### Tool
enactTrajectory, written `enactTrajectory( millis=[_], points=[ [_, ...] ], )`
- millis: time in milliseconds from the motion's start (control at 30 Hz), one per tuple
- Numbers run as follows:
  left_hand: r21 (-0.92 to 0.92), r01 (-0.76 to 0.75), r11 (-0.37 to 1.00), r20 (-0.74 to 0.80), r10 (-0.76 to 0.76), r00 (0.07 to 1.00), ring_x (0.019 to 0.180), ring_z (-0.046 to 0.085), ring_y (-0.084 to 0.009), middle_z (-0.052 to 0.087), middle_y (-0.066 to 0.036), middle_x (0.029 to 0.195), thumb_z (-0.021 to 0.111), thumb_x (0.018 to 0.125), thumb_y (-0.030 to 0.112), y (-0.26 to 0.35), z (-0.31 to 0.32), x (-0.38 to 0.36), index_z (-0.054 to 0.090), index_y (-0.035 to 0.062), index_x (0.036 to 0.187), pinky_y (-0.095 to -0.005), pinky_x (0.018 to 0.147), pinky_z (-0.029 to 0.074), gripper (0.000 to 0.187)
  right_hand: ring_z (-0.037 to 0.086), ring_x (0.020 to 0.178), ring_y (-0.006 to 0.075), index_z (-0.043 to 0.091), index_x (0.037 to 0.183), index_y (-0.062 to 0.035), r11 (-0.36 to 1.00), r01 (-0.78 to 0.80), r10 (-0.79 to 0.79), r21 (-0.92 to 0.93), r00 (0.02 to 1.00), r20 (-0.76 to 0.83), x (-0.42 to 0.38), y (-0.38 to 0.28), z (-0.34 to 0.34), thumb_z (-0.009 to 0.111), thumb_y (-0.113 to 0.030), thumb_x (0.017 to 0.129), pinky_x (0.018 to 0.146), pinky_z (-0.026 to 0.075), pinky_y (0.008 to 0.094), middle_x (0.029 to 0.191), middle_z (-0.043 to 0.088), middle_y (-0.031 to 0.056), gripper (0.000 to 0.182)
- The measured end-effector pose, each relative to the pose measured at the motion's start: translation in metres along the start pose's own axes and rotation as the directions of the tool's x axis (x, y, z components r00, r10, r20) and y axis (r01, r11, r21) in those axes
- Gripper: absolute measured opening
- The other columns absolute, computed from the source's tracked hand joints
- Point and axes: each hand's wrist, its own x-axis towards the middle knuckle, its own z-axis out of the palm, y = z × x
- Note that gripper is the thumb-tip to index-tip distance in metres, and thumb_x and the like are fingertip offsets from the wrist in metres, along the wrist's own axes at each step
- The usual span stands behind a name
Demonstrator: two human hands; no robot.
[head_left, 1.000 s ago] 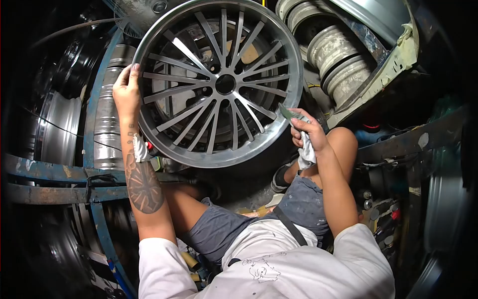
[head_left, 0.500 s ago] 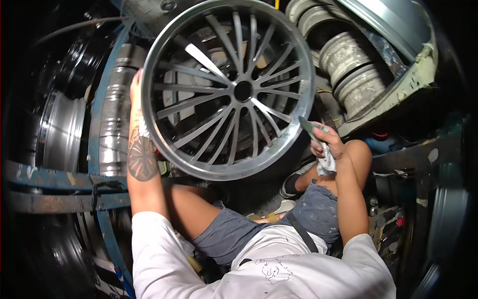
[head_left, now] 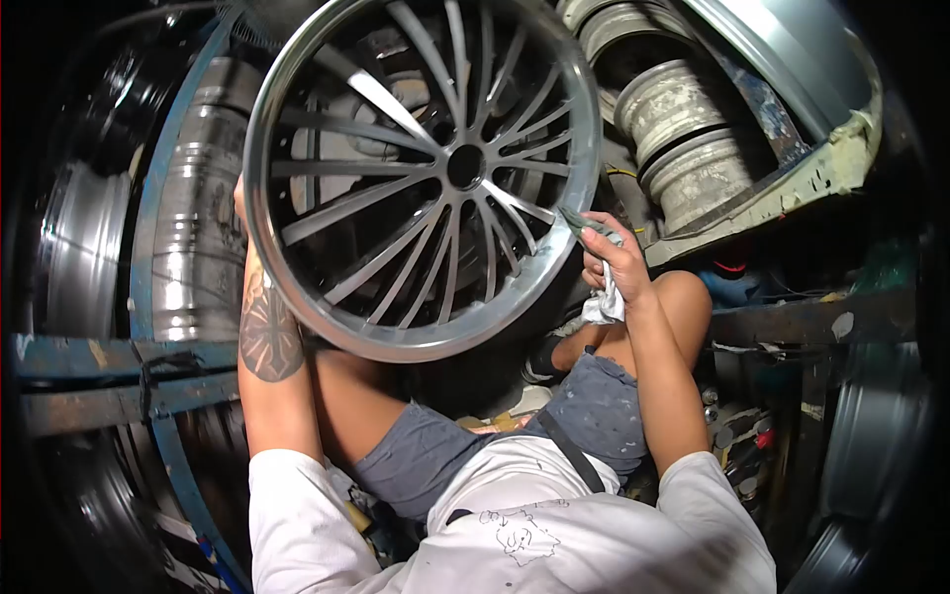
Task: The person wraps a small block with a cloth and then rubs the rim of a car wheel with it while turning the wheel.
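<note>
A multi-spoke alloy wheel (head_left: 465,166) fills the upper middle of the view, its spoked face towards me and its lower rim above my legs. My left hand (head_left: 240,201) is at the wheel's left edge, gripping the outer rim. Most of its fingers are hidden behind the metal. My right hand (head_left: 616,259) pinches a folded piece of sandpaper (head_left: 606,300), dark green on one side and whitish on the other. The sandpaper's green tip meets the inside of the rim at the lower right, near the spoke ends.
Stacked bare wheels (head_left: 198,228) stand at the left behind a blue metal frame (head_left: 109,358). More worn wheels (head_left: 683,139) lie at the upper right, beside a rack edge with peeling covering (head_left: 792,183). Small loose items, one red (head_left: 764,438), sit at the right.
The wheel and surroundings have shifted left in view, the wheel also slightly up. My right hand has brought the sandpaper's tip further inward on the lower-right rim. My left hand stays at the left edge.
</note>
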Motion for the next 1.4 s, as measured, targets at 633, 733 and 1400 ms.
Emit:
enactTrajectory(
  millis=[633,733,1400],
  points=[
    [0.156,0.14,0.978,0.042,-0.148,0.988,0.1,0.072,-0.0312,0.077,-0.014,0.1,0.059,0.099,0.055,-0.042,0.025,0.058,0.076,0.0154,0.12,-0.0407,0.092,0.052,0.048,0.072,0.085,0.0424,0.074,0.121,-0.021,-0.136,-0.108,-0.18,-0.985,0.98,-0.082,-0.012,0.088,0.044,0.072,-0.032,0.084,0.08,0.057,0.0529,0.081,0.073,0.0213,0.038],
    [0.153,0.199,0.968,0.057,-0.21,0.976,0.112,0.07,-0.0344,0.076,-0.017,0.113,0.058,0.1,0.055,-0.052,0.026,0.062,0.075,0.0151,0.124,-0.0422,0.098,0.051,0.05,0.072,0.087,0.044,0.073,0.12,-0.0197,-0.247,-0.107,-0.163,-0.963,0.984,-0.068,-0.007,0.091,0.045,0.071,-0.033,0.086,0.081,0.057,0.0538,0.084,0.073,0.023,0.037],
    [0.186,0.213,0.959,0.018,-0.22,0.975,0.118,0.066,-0.0379,0.073,-0.017,0.122,0.054,0.1,0.058,-0.062,0.023,0.06,0.072,0.02,0.129,-0.0448,0.101,0.05,0.05,0.072,0.097,0.0438,0.071,0.113,-0.0087,-0.434,-0.168,-0.016,-0.885,0.984,-0.179,0.025,0.073,0.092,0.072,-0.028,0.083,0.088,0.056,0.0541,0.099,0.075,0.0258,0.035]
  ],
)
